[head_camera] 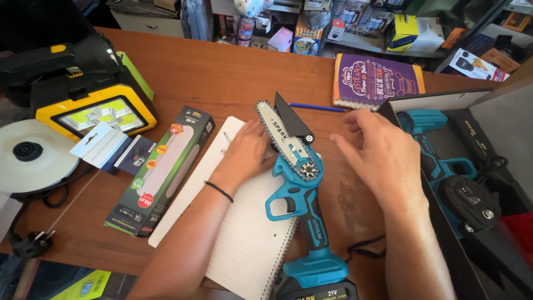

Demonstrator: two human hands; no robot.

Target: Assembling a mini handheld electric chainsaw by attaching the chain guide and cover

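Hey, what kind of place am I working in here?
Likely a tool shop or repair counter: shelves of boxed goods behind the wooden table, a blue mini chainsaw under your hands, and an open box with another blue tool.

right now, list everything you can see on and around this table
mini chainsaw: 1, blue with silver bar, centre of table, lying on the notebook
notebook: 1, white, spiral-bound, under the saw
long box: 1, black and green, left of the notebook
work light: 1, yellow and black, far left
disc: 1, white, left edge
small cards: 2, white and dark, beside the light
plug: 1, black, lower left
pen: 1, blue, behind the saw
purple book: 1, far side of table
open case: 1, black, right, blue tool inside
shelf goods: many, mixed, background
table: 1, brown wood
left hand: on the saw bar
right hand: open, right of the saw
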